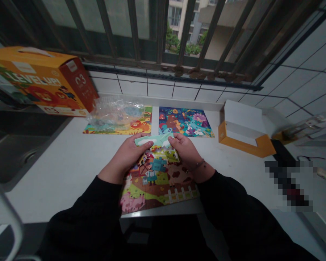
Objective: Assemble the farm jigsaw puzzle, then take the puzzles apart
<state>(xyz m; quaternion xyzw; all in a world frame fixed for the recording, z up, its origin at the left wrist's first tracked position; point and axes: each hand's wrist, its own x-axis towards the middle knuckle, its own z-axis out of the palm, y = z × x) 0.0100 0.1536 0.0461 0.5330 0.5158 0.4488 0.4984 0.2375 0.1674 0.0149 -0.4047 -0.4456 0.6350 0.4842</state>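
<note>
Plainly a mint-topped puzzle section (160,142), brightly patterned below, in the pinch of left hand (132,150) and right hand (186,150).

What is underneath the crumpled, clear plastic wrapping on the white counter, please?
Under the clear plastic wrapping lies a flat, rectangular, yellow-and-green picture panel; orange lions show at its lower right. Glare and folds blur the middle, so details there cannot be made out.

Two hands from you, the left hand (132,152) and right hand (187,152)! Three puzzles: one farm puzzle (152,192), one lion puzzle (139,127), one blue puzzle (184,121)! Two boxes, a large box (40,83) and an open box (241,142); one clear wrapper (111,114), one bracelet (198,165)!
</note>
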